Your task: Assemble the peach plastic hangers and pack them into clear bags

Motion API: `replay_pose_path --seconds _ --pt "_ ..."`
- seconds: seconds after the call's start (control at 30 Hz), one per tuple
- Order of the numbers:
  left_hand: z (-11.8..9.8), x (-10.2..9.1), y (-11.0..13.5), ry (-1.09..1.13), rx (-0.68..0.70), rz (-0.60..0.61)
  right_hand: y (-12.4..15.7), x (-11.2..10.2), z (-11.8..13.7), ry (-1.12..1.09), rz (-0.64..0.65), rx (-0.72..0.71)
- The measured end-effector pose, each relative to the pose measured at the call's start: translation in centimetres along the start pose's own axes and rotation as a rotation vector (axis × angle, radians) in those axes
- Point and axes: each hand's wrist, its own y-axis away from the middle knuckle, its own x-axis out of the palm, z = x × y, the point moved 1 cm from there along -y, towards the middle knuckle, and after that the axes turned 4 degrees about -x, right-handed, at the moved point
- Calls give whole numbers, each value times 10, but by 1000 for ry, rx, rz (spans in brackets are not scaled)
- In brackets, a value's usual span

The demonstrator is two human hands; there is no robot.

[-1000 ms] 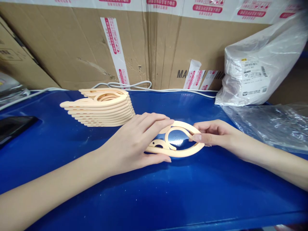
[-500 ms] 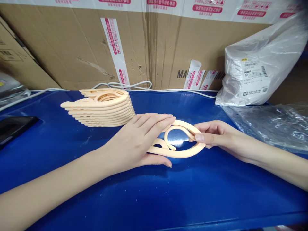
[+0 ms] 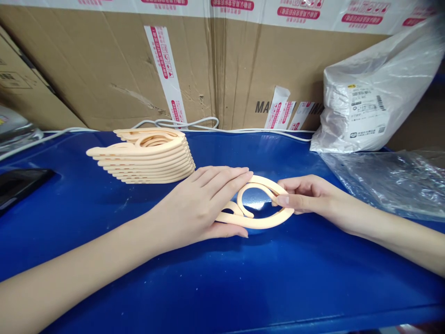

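Observation:
A cream folding clothes hanger [image 3: 263, 223] is held between both hands just above the blue table. My left hand [image 3: 205, 202] is wrapped over its left part, thumb along the lower edge and fingers across the top, hiding that end. At the right end, my right hand [image 3: 306, 195] pinches the hanger, its thumb on the root of the curved hook [image 3: 242, 198]. The hook lies folded inside the oval frame. Beyond my left hand sits a neat stack of matching hangers [image 3: 149, 160].
Cardboard boxes [image 3: 114, 60] line the back of the blue table [image 3: 222, 287], with a white cable [image 3: 250, 131] along their base. A labelled plastic package [image 3: 368, 111] and clear plastic bags [image 3: 389, 181] lie at right. A black phone-like object [image 3: 22, 185] is at left.
My right thumb has slid slightly left onto the root of the hook. The left hand and the hanger have barely moved.

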Motion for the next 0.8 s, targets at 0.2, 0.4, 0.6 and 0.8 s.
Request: replay_pose_path --seconds 0.2,0.4,0.6,0.8 --pt "-3 -3 -1 77 -30 13 0 0 1 35 13 2" --pt "-7 -9 -2 214 -115 47 -1 3 5 26 30 -18" --pt "-7 -7 -1 305 -131 43 1 3 3 8 55 -60" --pt "-8 -9 -2 283 -213 102 1 3 2 23 54 -69"
